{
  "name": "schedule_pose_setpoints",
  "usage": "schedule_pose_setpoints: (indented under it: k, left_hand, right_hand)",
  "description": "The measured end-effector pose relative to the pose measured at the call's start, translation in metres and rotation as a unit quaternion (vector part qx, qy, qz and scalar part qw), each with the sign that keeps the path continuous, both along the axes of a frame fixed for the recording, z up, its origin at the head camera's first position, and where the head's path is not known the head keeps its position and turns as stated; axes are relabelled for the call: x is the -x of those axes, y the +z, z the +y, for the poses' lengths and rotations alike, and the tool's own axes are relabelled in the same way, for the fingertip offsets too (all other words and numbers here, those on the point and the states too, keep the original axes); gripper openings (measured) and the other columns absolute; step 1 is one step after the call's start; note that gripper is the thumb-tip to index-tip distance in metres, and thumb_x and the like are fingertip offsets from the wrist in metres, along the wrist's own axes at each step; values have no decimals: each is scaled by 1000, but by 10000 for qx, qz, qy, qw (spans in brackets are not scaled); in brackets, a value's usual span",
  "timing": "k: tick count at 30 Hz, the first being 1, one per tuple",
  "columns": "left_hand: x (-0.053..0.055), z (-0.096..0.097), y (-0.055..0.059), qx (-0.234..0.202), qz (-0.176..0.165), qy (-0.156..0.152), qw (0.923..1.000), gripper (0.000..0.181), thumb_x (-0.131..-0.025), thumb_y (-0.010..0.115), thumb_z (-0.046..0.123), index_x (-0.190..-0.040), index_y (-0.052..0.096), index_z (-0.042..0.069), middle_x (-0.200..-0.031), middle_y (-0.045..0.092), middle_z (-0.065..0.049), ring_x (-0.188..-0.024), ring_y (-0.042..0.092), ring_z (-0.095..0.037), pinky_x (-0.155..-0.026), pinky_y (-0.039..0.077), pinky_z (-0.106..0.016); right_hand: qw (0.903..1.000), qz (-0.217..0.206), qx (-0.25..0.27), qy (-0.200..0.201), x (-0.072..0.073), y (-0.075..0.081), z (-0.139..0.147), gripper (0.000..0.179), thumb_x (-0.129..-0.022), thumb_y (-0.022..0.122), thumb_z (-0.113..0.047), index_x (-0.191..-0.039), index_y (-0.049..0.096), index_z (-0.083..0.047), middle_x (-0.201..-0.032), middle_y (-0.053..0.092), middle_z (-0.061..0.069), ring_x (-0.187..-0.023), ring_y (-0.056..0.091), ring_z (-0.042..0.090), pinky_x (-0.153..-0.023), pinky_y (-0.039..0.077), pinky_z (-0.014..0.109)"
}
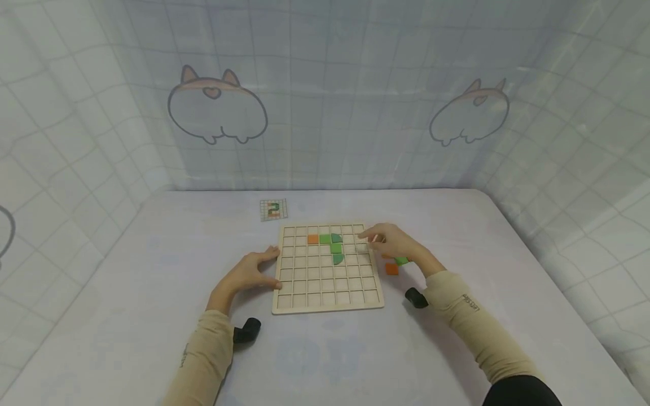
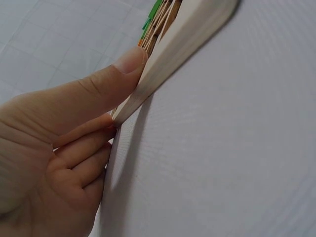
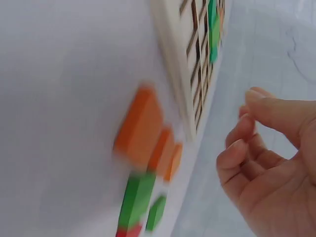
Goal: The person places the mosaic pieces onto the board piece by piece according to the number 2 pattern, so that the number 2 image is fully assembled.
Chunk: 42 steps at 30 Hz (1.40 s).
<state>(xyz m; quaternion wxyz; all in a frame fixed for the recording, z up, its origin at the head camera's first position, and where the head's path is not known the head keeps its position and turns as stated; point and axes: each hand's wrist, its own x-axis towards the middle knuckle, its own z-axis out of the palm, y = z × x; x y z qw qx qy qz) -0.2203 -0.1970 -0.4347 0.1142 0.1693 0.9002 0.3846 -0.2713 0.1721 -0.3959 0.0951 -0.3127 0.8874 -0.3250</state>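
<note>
A wooden grid board [image 1: 299,287] lies flat on the table. On it are an orange square tile [image 1: 312,239], two light green square tiles [image 1: 336,248] and two darker green quarter-round tiles [image 1: 338,259]. My left hand [image 1: 247,273] touches the board's left edge, thumb and fingers spread apart along it; in the left wrist view the thumb [image 2: 94,91] presses against the wooden rim. Over the board's right edge hovers my right hand [image 1: 393,241], fingers loosely bent. The right wrist view shows nothing between its thumb and fingertips [image 3: 237,150].
Right of the board lie loose orange tiles [image 3: 140,128], green tiles [image 3: 136,197] and a red piece [image 3: 129,231], partly hidden by my right hand in the head view. Behind the board is a small pattern card [image 1: 273,210]. Curtains with a grid print surround the table.
</note>
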Motion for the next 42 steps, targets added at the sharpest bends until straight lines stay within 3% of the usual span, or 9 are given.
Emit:
schedule_pose_setpoints:
  k: [10,18,23,26,30,35,42]
  left_hand:
    - [0,1,2,57,-26,16,10000,93,-66,85,23,-138,35,-10,-148,24,-26,-139,20,-39,-114,15,-50]
    - [1,0,1,35,-13,25,10000,93,-66,85,24,-138,36,-9,-148,24,-26,-139,21,-39,-114,16,-51]
    - [1,0,-1,-3,-8,2,10000,94,-66,85,24,-138,36,-9,-147,24,-26,-139,21,-39,-114,16,-51]
    - [1,-1,-1,-3,10,-10,10000,94,-66,85,25,-139,36,-9,-147,24,-26,-139,21,-39,-114,16,-50]
    - [2,-1,-2,-7,22,-4,10000,94,-66,85,24,-139,36,-8,-148,24,-26,-139,21,-39,-114,15,-51]
    - [2,-1,-1,38,63,-5,10000,94,-66,85,25,-139,36,-8,-148,25,-25,-139,21,-39,-114,16,-50]
    - [0,0,0,-15,62,-19,10000,93,-66,85,23,-138,36,-10,-147,25,-26,-138,21,-39,-114,16,-51]
  right_hand:
    - [9942,2,-603,-893,1,1,50,35,-88,58,1,-122,57,7,-104,62,21,-94,60,34,-77,54,42]
    - [9887,-95,-850,-1230,7,-4,50,40,-86,63,-3,-124,55,6,-112,60,26,-96,59,36,-81,54,46]
    - [9835,-133,-944,-1538,14,-10,49,47,-85,62,-4,-129,49,7,-120,50,33,-104,54,41,-88,50,51]
    - [9788,-132,-976,-1795,17,-14,50,53,-84,61,-4,-133,45,5,-124,43,33,-101,52,37,-88,49,49]
    - [9793,-73,-1076,-1710,21,-19,52,48,-83,61,-5,-129,50,5,-123,47,31,-96,53,35,-86,49,48]
    - [9821,-132,-1101,-1521,23,-20,52,35,-84,62,-8,-116,59,6,-114,60,26,-102,57,37,-89,49,50]
    - [9856,-256,-613,-1558,20,-17,48,46,-77,72,-13,-115,58,8,-111,63,25,-103,59,37,-89,51,48]
